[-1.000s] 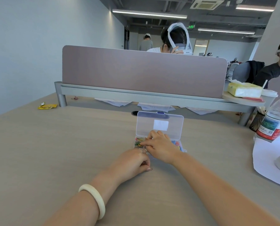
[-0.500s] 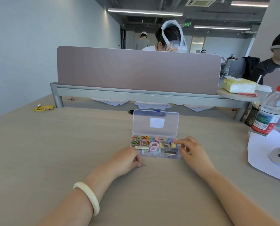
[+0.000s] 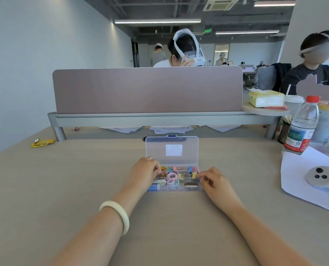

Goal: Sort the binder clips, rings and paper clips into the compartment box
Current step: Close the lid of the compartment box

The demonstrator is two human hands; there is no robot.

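At the middle of the desk [image 3: 83, 179] the compartment box [image 3: 181, 189] lies open, looking nearly sorted. The left hand [image 3: 143, 172], at its 9 o'clock, curls over the paper clips [image 3: 163, 168]; whether it holds any I cannot tell. The right hand [image 3: 215, 181], at 3 o'clock, pinches a yellow binder clip [image 3: 194, 175], which probably needs seating in its compartment, then letting go.

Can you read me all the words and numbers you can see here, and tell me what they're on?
No text here can be read.
Green lit sign up high: too small to read.
Water bottle label: print and a square code, too blurred to read.
White sticker on the box lid: looks blank.
Yellow wrapper: too small to read.
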